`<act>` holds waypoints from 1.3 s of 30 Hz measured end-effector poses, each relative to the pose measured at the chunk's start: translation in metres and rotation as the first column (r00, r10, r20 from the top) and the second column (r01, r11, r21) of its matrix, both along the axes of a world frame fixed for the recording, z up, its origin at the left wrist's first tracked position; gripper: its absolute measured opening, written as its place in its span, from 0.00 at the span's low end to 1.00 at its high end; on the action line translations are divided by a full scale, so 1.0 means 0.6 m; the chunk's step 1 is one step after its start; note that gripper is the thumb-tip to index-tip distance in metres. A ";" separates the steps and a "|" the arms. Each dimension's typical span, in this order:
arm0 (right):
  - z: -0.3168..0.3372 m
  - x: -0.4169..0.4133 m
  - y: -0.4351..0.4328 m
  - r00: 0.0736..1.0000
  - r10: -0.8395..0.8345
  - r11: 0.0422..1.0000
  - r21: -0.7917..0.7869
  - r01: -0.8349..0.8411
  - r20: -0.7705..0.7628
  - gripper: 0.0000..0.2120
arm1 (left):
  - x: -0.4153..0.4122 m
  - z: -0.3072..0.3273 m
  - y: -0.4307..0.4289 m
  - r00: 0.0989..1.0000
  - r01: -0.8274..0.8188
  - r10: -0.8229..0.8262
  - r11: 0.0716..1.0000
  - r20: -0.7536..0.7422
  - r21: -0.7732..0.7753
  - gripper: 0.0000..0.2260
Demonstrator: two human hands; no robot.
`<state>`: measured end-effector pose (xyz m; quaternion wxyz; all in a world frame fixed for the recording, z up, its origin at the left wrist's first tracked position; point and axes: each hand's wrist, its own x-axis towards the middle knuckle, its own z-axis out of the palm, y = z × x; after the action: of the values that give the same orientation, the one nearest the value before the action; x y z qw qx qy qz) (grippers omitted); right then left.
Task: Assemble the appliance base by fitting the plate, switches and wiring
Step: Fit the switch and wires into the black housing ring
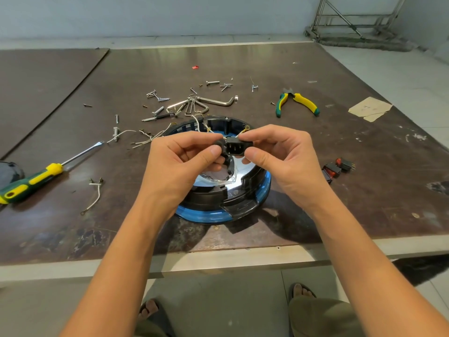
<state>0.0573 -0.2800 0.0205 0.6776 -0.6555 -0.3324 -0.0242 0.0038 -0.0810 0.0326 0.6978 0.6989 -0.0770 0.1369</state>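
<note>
Both hands meet just above the middle of the table [340, 215]. The left hand [179, 164] pinches the left end of a small black power socket [235, 148] between thumb and curled fingers, and the right hand [281, 156] pinches its right end the same way, so the socket's metal pins face the camera. Pale wires [239, 135] run from the back of the socket, and one ends in a ring terminal [246, 128]. At the far left of the table lies a screwdriver [36, 178] with a green and yellow handle, its blade pointing up and to the right. Just right of it is a short white lead [96, 193]. Farther back, loose screws [158, 97] are scattered beside a bunch of hex keys [194, 105]. Directly under the hands sits the appliance base [243, 205] — round, black with a blue ring, open side up, near the table's front edge — with a shiny plate [206, 182] inside it. To the right, well apart from the base, lie pliers [296, 102] with green and yellow grips. Nearer the front are red rocker switches [337, 167], clustered together. A scrap of paper [370, 108] lies by the right edge.
</note>
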 end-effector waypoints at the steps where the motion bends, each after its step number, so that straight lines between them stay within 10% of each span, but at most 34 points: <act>1: 0.000 -0.001 0.000 1.000 0.001 1.000 0.000 -0.001 0.001 0.13 | 0.000 0.000 0.000 1.000 -0.007 0.007 1.000 0.009 -0.004 0.11; 39: 0.003 -0.005 0.002 0.999 -0.040 0.999 -0.007 0.040 -0.020 0.12 | 0.001 -0.003 -0.011 0.978 -0.203 0.186 0.947 0.090 0.250 0.10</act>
<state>0.0543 -0.2786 0.0223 0.6783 -0.6643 -0.3125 -0.0299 0.0043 -0.0874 0.0310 0.5813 0.7829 -0.0473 0.2166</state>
